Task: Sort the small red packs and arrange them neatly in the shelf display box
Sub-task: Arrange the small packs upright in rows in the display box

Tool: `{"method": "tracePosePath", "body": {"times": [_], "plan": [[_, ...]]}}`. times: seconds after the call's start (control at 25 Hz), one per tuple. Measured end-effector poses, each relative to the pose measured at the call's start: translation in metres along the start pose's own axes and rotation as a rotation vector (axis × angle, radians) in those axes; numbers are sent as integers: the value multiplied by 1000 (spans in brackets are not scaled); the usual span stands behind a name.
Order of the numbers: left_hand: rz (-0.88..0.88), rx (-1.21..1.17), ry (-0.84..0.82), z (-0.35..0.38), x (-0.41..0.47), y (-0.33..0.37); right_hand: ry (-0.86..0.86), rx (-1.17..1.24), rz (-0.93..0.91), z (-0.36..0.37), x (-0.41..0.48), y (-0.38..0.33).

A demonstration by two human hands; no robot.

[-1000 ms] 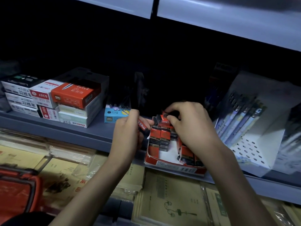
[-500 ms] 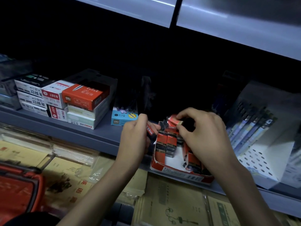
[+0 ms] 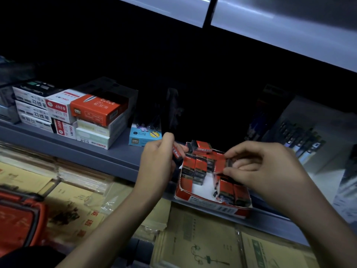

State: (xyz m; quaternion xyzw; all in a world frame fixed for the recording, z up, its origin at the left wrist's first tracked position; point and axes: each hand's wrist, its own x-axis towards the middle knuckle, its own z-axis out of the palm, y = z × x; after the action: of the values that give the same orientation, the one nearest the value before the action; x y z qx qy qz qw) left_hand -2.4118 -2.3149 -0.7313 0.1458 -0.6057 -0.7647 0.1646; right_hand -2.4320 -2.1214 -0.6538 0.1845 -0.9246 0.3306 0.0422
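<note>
Left grip [image 3: 156, 163] holds one red pack [image 3: 176, 152] just beside display box [image 3: 212, 206] at shelf [image 3: 108, 153] front edge; right grip [image 3: 266, 171] pinches second pack [image 3: 221, 162] inside, seat upright, flush with row, labels matching

A grey metal shelf [image 3: 92, 153] runs under a pale upper shelf [image 3: 280, 28]; the recess between lies dark.

On the grey shelf [image 3: 92, 153], a stack of white and orange-red stationery boxes [image 3: 77, 117] stands far left with a light blue box [image 3: 144, 137] just right of it, a white pen display [image 3: 332, 136] sits at the right, and yellowish paper packs [image 3: 202, 240] and a red basket [image 3: 17, 219] lie lower and nearer.
</note>
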Motion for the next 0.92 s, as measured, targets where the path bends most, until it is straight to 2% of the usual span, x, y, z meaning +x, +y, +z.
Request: {"method": "tracePosePath", "body": {"times": [0.36, 0.68, 0.92], "plan": [[24, 43, 24, 3, 1, -1, 10, -208, -55, 24, 8, 1], [23, 37, 10, 2, 1, -3, -162, -322, -88, 17, 10, 1], [26, 46, 20, 3, -1, -2, -159, -374, -1, 25, 11, -6]]}}
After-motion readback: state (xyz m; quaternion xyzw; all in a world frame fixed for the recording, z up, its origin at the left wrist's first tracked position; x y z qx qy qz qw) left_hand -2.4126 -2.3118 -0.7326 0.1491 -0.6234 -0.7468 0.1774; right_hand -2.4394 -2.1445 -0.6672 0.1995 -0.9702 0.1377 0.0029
